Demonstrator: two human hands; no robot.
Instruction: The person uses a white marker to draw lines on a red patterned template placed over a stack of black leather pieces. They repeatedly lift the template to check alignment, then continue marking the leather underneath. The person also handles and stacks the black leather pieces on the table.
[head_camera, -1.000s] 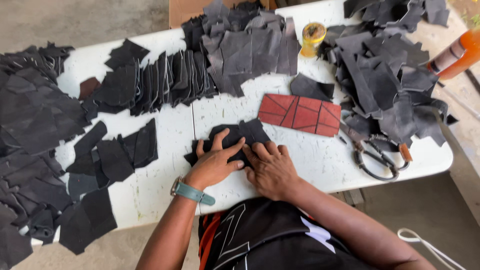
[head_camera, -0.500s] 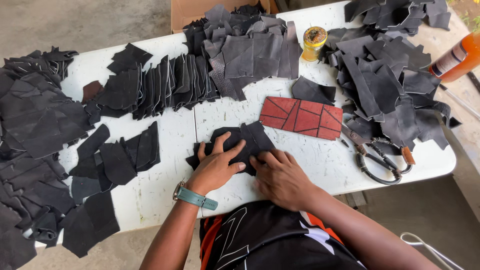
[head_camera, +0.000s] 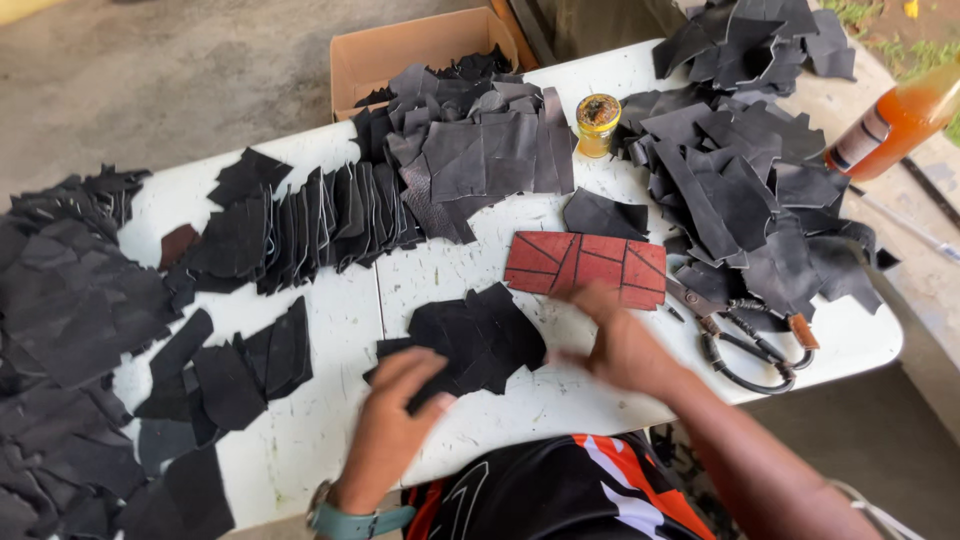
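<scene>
At the bottom of the frame the person leans over the white folding worktop (head_camera: 330, 440), and the left hand (head_camera: 400, 420) lies on the near edge of a small stack of black, jagged-edged leather pieces (head_camera: 470, 340), fingers half curled with the thumb seeming to nip the lowest piece, though motion blur keeps me from being sure of a real grip. The right hand (head_camera: 620, 345) hovers just right of the stack, blurred; its fingers look loosely spread and hold nothing that I can make out. The stack sits centre frame, just below a red rectangular leather panel scored with angular lines (head_camera: 585, 268); its pieces are matt, thin and floppy, fanned unevenly rather than squared. To my eye the risk is that the fan slides apart under a one-sided pull, or a piece gets dragged into the loose offcuts at lower left (head_camera: 235, 370) and mixed up. Black-handled shears (head_camera: 745, 345) lie close by the right wrist, so a quick sweep could catch them. Farther back stand overlapped rows of black pieces (head_camera: 300, 225), a large heap at upper right (head_camera: 740, 170), a small yellow-lidded jar (head_camera: 598, 122), an open cardboard box (head_camera: 420, 50) and an orange bottle (head_camera: 895, 125).
</scene>
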